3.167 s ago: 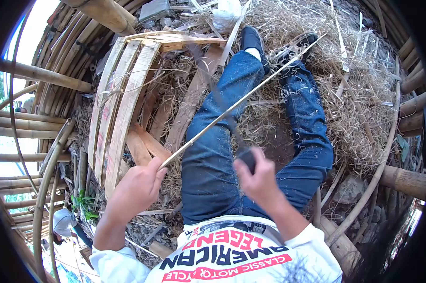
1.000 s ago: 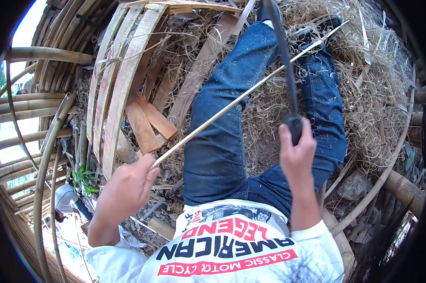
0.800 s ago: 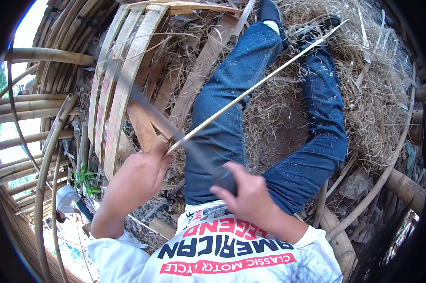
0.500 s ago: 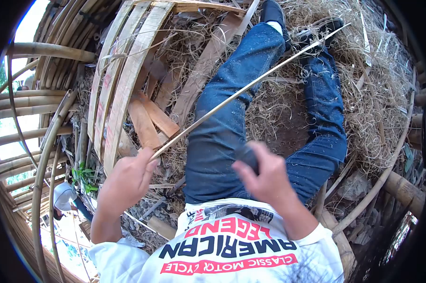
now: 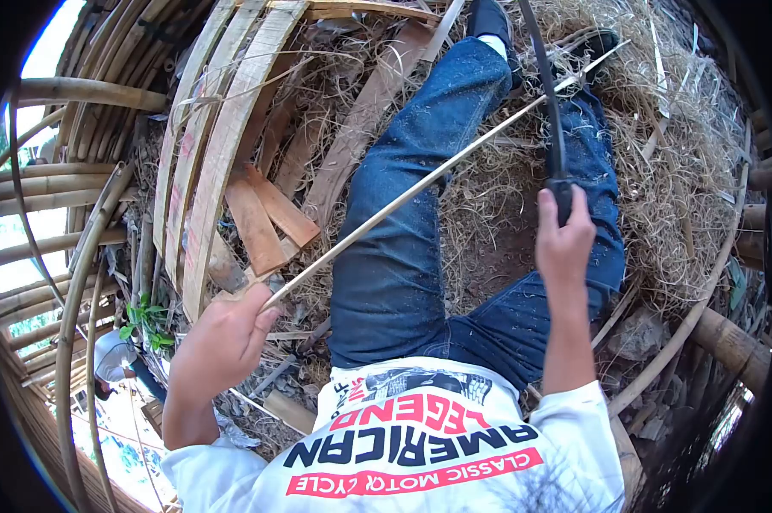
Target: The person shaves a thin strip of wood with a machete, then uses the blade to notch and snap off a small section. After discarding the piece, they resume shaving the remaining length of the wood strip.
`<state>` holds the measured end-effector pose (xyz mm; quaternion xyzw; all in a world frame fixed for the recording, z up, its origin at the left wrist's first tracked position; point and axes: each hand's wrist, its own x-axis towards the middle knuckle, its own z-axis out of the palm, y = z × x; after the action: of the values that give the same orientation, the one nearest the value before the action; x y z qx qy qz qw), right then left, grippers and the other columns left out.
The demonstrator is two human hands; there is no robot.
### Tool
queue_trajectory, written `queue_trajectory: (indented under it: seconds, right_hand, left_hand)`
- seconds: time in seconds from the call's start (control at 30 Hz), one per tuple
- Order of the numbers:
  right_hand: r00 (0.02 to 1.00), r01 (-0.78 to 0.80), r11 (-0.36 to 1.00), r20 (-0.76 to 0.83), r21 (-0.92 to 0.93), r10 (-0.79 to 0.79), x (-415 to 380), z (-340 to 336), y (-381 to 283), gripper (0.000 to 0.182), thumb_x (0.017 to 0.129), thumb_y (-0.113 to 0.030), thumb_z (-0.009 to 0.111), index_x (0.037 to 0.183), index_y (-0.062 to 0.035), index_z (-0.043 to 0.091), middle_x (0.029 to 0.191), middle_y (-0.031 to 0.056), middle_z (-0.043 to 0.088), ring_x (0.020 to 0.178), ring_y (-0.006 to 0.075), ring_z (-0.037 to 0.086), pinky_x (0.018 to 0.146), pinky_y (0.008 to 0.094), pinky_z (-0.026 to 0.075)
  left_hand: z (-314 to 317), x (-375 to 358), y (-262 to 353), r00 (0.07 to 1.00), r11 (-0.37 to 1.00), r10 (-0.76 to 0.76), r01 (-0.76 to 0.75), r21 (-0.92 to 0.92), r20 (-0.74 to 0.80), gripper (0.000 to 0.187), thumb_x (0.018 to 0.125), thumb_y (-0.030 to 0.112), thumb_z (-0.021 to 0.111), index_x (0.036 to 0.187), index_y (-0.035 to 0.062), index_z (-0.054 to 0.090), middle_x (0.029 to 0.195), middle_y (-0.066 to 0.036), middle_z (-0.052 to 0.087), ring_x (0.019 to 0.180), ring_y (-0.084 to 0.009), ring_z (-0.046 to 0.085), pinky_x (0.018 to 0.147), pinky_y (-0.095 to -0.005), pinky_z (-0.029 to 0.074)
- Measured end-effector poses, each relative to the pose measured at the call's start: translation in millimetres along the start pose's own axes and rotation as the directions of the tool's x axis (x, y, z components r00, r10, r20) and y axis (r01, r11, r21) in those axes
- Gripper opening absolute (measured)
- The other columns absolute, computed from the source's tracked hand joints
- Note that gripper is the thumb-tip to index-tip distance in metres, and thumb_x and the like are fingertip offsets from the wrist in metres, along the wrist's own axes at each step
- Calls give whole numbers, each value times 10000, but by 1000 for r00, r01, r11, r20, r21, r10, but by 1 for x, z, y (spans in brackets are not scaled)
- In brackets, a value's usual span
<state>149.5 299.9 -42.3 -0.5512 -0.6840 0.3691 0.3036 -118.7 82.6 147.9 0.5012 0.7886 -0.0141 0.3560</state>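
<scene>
Out swings the right hand (image 5: 565, 244), fingers gripping a long dark-metal knife (image 5: 550, 94), stroke apparently spent; left hand (image 5: 219, 342) clamps the near end of the slender pale woody strip (image 5: 411, 201).

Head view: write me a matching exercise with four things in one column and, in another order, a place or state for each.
1. long dark-bladed knife
2. long thin pale strip
3. small leafy plant
4. curly tan shavings

A. green, at the picture's left
B. heaped beside the right leg in blue jeans
C. held in the right hand
D. held by its near end in the left hand

Pairs: 1-C; 2-D; 3-A; 4-B
</scene>
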Motion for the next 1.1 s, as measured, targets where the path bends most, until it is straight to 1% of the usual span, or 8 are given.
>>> queue_trajectory:
  seconds: [0.23, 0.3, 0.57, 0.63, 0.67, 0.77, 0.97, 1.1]
  right_hand:
    - [955, 158, 960, 212, 232, -208, -91, 28, -54, 349, 780, -129, 767, 1045, -25, 565, 779, 188, 633, 701, 360, 673, 620, 414, 536]
    - [883, 122, 968, 421, 219, -207, -102, 30, -54, 357, 771, -150, 774, 1030, -31, 560, 724, 166, 637, 663, 359, 672, 597, 423, 535]
    - [794, 346, 938, 532, 1, -294, -51, 12, -41, 363, 733, -319, 839, 760, -52, 595, 637, 165, 639, 595, 343, 669, 544, 408, 524]
    - [868, 220, 974, 468, -59, -167, -30, 5, -22, 302, 780, -258, 802, 718, -23, 621, 607, 154, 625, 538, 274, 654, 521, 368, 492]
    - [888, 18, 999, 459, -34, 0, -15, -3, -16, 259, 779, -262, 765, 734, -31, 655, 649, 179, 656, 600, 313, 683, 578, 403, 528]
    - [949, 19, 994, 315, -106, 15, 21, -19, 24, 172, 766, -137, 685, 745, 29, 649, 623, 192, 632, 584, 295, 666, 560, 379, 500]
    - [868, -107, 986, 495, 126, 31, -28, -3, -37, 139, 730, -129, 675, 799, -9, 662, 653, 207, 640, 632, 378, 661, 628, 416, 521]
    - [780, -146, 985, 622, 89, 59, -23, 11, -36, 148, 704, -165, 705, 769, -34, 684, 694, 209, 657, 696, 387, 677, 658, 440, 531]
  left_hand:
    - [3, 9, 11, 999, 999, -41, 41, -3, 10, 163, 981, 139, 502, 892, 5, 476, 665, -255, 546, 660, -477, 562, 587, -520, 410]
    - [7, 12, 12, 1000, 1000, -21, 21, -9, -2, 159, 980, 138, 503, 899, 3, 481, 664, -257, 548, 659, -479, 564, 582, -520, 411]
    - [8, 9, 9, 998, 999, -42, 44, 32, -50, 150, 977, 130, 502, 911, -4, 492, 644, -262, 541, 659, -479, 563, 581, -518, 413]
    - [1, 5, 2, 998, 998, -38, 41, 41, -58, 145, 974, 127, 501, 911, -4, 491, 641, -261, 538, 653, -479, 559, 580, -517, 412]
    - [0, 2, -1, 997, 998, -47, 49, 36, -58, 141, 971, 123, 500, 910, -3, 490, 637, -261, 534, 647, -479, 555, 578, -516, 411]
    - [5, 0, -5, 999, 998, -28, 31, 55, -43, 132, 967, 122, 501, 912, 2, 493, 625, -256, 526, 639, -478, 545, 579, -517, 405]
    - [6, 14, 11, 997, 996, -71, 71, 56, -6, 119, 967, 113, 496, 908, 10, 487, 640, -251, 524, 641, -480, 537, 577, -518, 396]
    - [5, 11, 11, 993, 992, -114, 115, 51, -11, 125, 971, 117, 493, 912, 8, 479, 656, -255, 518, 654, -485, 541, 566, -514, 393]
